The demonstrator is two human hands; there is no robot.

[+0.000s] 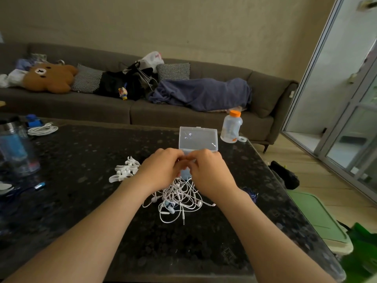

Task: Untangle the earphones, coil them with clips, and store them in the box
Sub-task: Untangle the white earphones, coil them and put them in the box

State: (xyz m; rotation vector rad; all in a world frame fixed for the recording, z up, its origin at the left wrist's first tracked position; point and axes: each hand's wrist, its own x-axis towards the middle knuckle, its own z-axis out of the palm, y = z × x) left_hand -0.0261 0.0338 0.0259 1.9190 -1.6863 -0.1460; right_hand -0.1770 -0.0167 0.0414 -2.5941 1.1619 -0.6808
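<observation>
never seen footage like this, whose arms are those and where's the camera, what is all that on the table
There is no machine here: a person wears a wide-angle camera on the head, so this single picture looks forward and down along their own bare arms. The left hand and right hand meet above a tangle of white earphones, and cords rise from the pile to the fingers, so both hands seem to pinch them; the fingertips are blurred. The pile rests on a dark speckled table. Left of the hands lies a small heap of white clips. Just behind the hands stands a clear plastic box with its lid raised. Farther back are a bottle with an orange cap and a coiled white cable.
</observation>
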